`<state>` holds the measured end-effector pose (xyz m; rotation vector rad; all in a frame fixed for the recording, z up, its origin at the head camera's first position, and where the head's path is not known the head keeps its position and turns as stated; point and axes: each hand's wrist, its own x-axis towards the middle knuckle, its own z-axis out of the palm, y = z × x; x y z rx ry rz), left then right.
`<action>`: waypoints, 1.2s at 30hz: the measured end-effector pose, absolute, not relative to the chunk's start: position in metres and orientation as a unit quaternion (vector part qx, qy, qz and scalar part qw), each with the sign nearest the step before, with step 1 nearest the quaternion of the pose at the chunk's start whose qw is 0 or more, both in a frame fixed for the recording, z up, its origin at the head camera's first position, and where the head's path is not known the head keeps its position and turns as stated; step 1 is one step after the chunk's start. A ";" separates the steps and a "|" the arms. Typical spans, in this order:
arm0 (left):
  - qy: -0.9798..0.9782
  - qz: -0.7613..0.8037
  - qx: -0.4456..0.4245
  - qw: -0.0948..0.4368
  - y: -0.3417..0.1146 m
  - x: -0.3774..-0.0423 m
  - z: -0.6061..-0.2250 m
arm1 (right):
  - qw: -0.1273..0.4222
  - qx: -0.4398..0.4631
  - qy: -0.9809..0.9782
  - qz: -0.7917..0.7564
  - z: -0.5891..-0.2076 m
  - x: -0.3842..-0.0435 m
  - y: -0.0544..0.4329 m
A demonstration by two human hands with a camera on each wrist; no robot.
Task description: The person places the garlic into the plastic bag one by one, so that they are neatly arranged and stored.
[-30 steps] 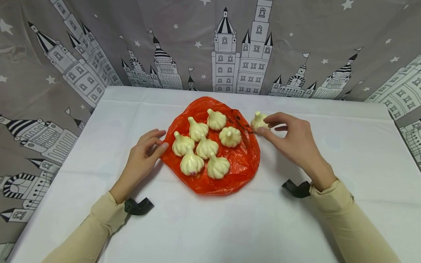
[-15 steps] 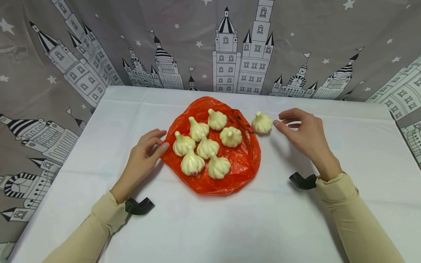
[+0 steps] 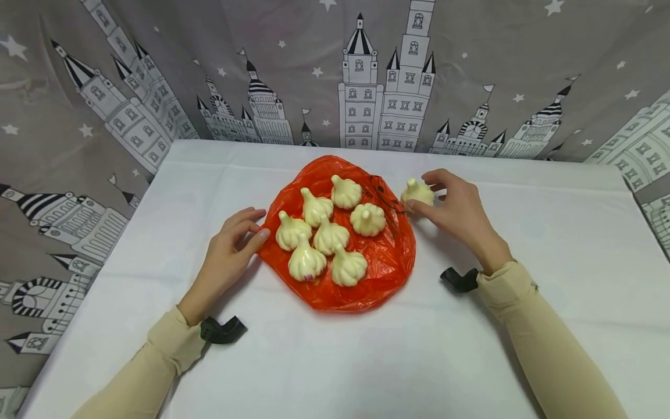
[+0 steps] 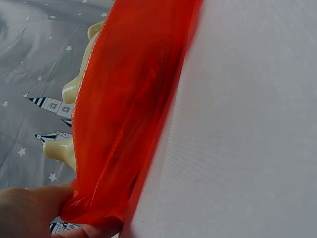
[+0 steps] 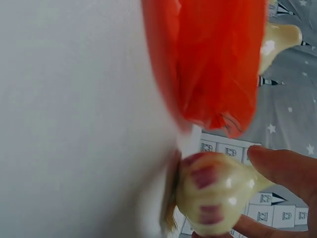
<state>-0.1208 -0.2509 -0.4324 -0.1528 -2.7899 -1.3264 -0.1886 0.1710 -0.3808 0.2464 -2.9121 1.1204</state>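
Observation:
A red plastic bag [image 3: 387, 262] with a rolled-down rim lies on the white table, holding several pale garlic bulbs [image 3: 306, 262]. At its left edge my left hand [image 3: 230, 250] pinches the rim; the left wrist view shows the thumb [image 4: 47, 198] and a finger on either side of the plastic. Just right of the bag, one more garlic bulb [image 3: 417, 193] stands stem up, with purple patches visible in the right wrist view. My right hand [image 3: 458, 209] holds this bulb, thumb in front and fingers behind. Part of the bulb is hidden by the hand.
A white cloth [image 3: 366, 355] covers the table. Behind and beside it hangs a grey curtain [image 3: 293, 75] printed with castles and stars. Black wrist cameras [image 3: 222, 330] sit at both cuffs, low over the cloth.
My right hand draws back from the lone garlic bulb to the right, then returns leftward and closes around it. The left hand stays at the bag's rim.

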 end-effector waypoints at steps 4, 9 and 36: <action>-0.900 -0.432 -0.051 0.026 -0.252 -0.120 -0.435 | -0.005 0.083 -0.932 0.354 -0.386 -0.192 0.166; -0.900 -0.431 -0.054 0.029 -0.252 -0.121 -0.435 | -0.004 0.087 -0.933 0.349 -0.390 -0.193 0.167; -0.901 -0.428 -0.054 0.034 -0.251 -0.121 -0.435 | 0.050 0.102 -0.920 0.375 -0.359 -0.166 0.172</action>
